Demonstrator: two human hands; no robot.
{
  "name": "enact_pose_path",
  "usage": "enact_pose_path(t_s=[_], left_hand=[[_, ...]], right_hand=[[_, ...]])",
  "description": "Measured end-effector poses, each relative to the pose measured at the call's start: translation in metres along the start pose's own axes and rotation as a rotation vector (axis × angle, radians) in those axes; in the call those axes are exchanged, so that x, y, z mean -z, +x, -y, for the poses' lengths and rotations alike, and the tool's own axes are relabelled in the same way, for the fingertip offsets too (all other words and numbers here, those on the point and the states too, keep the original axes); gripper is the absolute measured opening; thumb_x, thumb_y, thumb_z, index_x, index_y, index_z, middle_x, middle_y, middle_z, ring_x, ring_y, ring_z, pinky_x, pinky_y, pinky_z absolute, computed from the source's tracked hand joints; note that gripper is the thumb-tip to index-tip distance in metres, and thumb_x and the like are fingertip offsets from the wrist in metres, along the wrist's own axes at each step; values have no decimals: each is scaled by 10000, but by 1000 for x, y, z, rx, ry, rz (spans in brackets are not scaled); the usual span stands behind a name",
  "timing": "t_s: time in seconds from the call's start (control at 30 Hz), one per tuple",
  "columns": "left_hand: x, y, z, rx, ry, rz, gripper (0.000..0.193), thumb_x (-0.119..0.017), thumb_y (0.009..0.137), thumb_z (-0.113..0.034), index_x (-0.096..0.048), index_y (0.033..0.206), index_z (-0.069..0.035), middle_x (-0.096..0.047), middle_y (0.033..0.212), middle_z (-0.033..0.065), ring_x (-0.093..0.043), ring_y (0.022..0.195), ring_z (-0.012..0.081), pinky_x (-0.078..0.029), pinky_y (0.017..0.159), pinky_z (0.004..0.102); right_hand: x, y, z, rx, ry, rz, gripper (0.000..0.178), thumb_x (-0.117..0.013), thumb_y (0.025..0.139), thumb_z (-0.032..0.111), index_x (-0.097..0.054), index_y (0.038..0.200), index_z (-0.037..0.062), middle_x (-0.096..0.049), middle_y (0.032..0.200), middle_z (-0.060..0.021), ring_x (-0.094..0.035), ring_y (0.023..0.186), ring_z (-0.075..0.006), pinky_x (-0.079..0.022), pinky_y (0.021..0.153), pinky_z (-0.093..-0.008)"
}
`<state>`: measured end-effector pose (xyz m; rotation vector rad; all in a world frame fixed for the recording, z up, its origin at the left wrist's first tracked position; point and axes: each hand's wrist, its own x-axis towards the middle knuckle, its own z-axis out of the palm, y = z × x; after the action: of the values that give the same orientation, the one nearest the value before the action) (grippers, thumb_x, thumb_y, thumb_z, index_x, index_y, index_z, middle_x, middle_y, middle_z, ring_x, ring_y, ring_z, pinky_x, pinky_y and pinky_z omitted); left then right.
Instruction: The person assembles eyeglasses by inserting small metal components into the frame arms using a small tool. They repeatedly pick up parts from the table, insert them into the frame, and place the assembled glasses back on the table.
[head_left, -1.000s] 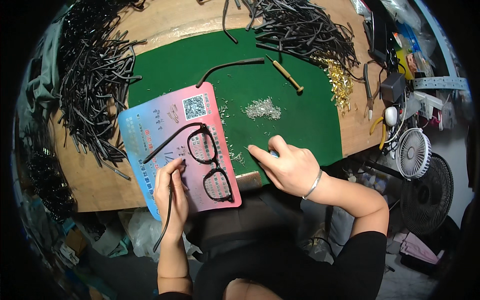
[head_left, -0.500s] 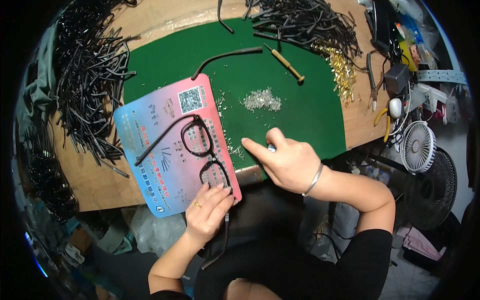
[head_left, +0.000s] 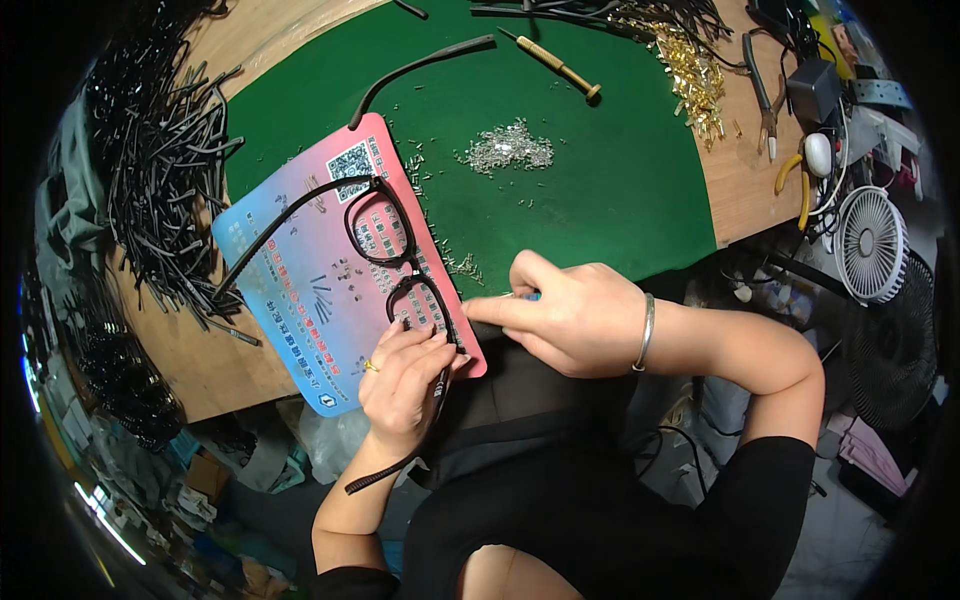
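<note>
A dark eyeglass frame (head_left: 414,266) lies across a pink-and-blue printed card (head_left: 345,330). My left hand (head_left: 405,380) is closed on its near end, fingers over the near rim. One temple arm stretches left across the card; another (head_left: 385,472) runs from beside my left hand over my forearm. My right hand (head_left: 570,315) is curled, its index finger pointing at the frame's near corner. A small blue bit shows inside its grip; the rest is hidden. A loose temple arm (head_left: 420,68) touches the card's far corner.
On the green mat (head_left: 600,200) lie a pile of tiny silver screws (head_left: 510,148) and a brass screwdriver (head_left: 550,65). Gold-coloured small parts (head_left: 695,80) are heaped far right, near pliers (head_left: 765,100). Many dark temple arms (head_left: 165,190) crowd the left. A white fan (head_left: 868,243) stands right.
My right hand has come closer to the frame's near corner. The near temple arm has swung left over my forearm. The whole view has shifted slightly.
</note>
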<state>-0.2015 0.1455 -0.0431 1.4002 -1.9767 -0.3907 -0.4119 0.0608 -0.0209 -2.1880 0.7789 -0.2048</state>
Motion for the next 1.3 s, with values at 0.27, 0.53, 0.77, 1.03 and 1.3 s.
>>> enact_pose_path(t_s=[0.27, 0.53, 0.77, 1.03, 1.3], left_hand=[[-5, -4, 9, -41, -11, -15, 183, -773, 658, -77, -637, 780, -60, -678, 815, 68, -661, 796, 226, -507, 826, 389], [-6, -7, 8, -12, -29, -24, 160, -748, 679, -53, -632, 789, -63, -680, 859, 76, -658, 802, 234, -503, 836, 392], [-7, -10, 12, -24, -29, -15, 151, -752, 676, -50, -623, 755, -59, -683, 843, 77, -659, 793, 235, -506, 828, 395], [-7, -9, 12, -49, -41, -34, 208, -798, 636, -41, -621, 744, -56, -681, 839, 85, -668, 808, 241, -507, 841, 435], [-11, -7, 15, -56, -74, -72, 148, -759, 672, -45, -632, 748, -42, -683, 818, 84, -665, 790, 231, -507, 820, 400]], right_hand=[[-11, 3, 0, 160, -8, 8, 374, -612, 762, 141, -591, 1133, 173, -506, 830, -97, -578, 512, -219, -493, 443, -323], [-10, 3, 0, 184, -34, -1, 387, -618, 739, 133, -596, 1123, 181, -515, 821, -88, -580, 505, -210, -491, 430, -315], [-6, 14, -1, 225, -126, 70, 300, -588, 765, 115, -544, 1061, 101, -516, 810, -95, -591, 508, -225, -477, 416, -340], [-7, 17, 0, 211, -89, 73, 256, -568, 781, 102, -515, 1029, 69, -506, 795, -111, -576, 481, -264, -464, 411, -369], [-5, 19, 0, 246, -216, 62, 247, -562, 776, 110, -533, 1021, 88, -483, 761, -96, -582, 484, -228, -458, 401, -342]])
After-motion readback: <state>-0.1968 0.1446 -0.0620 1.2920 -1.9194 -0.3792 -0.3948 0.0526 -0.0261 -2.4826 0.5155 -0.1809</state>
